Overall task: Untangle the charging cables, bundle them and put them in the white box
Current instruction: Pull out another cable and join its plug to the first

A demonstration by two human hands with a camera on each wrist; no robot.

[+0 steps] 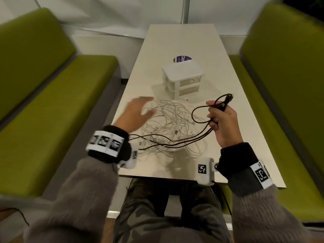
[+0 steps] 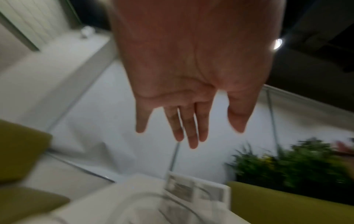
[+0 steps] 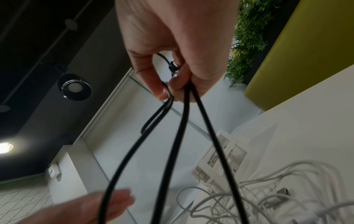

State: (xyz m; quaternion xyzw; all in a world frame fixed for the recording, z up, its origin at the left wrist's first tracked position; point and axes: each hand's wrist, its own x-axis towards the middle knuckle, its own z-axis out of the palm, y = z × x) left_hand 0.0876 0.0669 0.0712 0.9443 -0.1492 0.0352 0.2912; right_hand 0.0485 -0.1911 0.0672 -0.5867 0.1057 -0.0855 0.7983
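A tangle of white charging cables lies on the cream table, with the white box, a small drawer unit, just behind it. My right hand is raised at the right of the pile and grips several loops of a black cable; in the right wrist view the black cable hangs from my curled fingers. Its strands run down across the white pile toward my left wrist. My left hand hovers flat and blurred over the pile's left side, its fingers straight and holding nothing.
Green benches flank the table on both sides. A round purple sticker lies behind the box. The white cables spread near the box in the right wrist view. A plant stands beyond the right bench.
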